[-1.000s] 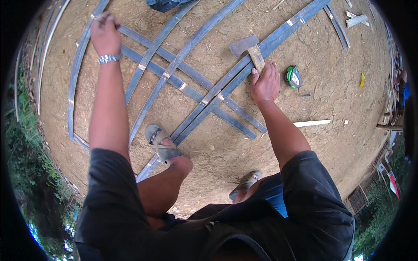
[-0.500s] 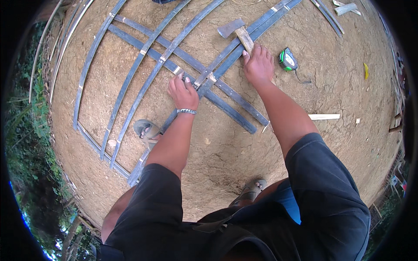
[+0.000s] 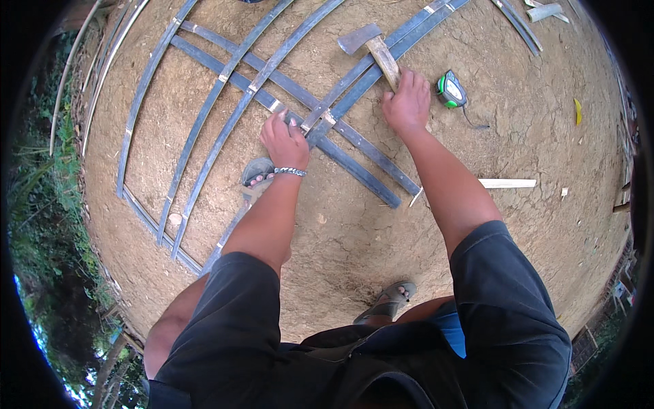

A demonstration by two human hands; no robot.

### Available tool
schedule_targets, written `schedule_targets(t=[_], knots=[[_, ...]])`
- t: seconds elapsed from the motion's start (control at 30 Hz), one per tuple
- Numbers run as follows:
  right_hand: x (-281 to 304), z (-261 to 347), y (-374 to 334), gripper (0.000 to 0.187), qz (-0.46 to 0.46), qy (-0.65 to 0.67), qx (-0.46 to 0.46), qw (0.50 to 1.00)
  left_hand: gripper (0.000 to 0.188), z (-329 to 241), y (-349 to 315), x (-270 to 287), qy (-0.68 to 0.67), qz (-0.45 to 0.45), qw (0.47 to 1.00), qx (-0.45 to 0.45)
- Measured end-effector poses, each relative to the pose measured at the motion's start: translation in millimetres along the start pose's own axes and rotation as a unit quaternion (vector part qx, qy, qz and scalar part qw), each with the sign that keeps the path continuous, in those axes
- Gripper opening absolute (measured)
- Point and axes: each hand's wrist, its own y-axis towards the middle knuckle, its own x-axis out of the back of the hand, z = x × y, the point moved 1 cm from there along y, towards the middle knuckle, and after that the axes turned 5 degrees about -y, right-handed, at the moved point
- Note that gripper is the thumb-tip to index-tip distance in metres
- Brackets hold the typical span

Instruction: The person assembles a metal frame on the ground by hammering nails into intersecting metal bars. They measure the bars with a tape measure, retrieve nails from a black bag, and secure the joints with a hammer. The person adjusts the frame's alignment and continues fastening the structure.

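Observation:
My right hand (image 3: pixel 407 102) is closed round the lower end of the wooden handle of a hatchet (image 3: pixel 386 64). Its metal head points up and left, over two dark strips running side by side. My left hand (image 3: pixel 285 141) has its fingers bent round a dark bamboo strip (image 3: pixel 359 172), just left of where the pairs of strips cross. The fingers' undersides are hidden. At the crossing (image 3: pixel 328 117) a pale, bare patch shows on the strips. Pale notched bands also mark several other strips, such as the long curved strip (image 3: pixel 223 123) farther left.
A green and black tape measure (image 3: pixel 450 90) lies right of my right hand, its strap trailing on the dirt ground (image 3: pixel 518 252). A pale wooden stick (image 3: pixel 507 183) lies nearer. My left sandalled foot (image 3: pixel 255 176) stands among the strips; the right foot (image 3: pixel 396 293) is nearer me.
My left foot has shifted forward and to the right, closer to my left hand. Both hands stay nearly in place, and the hatchet has barely moved.

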Motion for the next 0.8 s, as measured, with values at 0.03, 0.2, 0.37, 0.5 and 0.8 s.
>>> schedule_targets(t=[0.03,0.2,0.37,0.5,0.8], knots=[[2,1,-1,0.062,0.001,0.001,-0.004,1.0,0.031,0,-4,2,-0.024,-0.009,0.999,0.03],[-3,-26,-4,0.055,-0.031,0.096,0.032,0.994,0.022,-37,-27,15,-0.171,-0.039,0.957,0.229],[32,-59,-62,0.052,0.111,0.26,0.042,0.958,0.022,-32,-46,12,-0.327,-0.008,0.888,0.323],[46,-96,-117,0.05,0.194,0.282,0.038,0.939,0.022,-31,-38,15,-0.251,-0.01,0.936,0.246],[51,-93,-182,0.047,0.33,0.302,0.013,0.894,0.026,-28,-38,3,-0.318,0.043,0.877,0.356]])
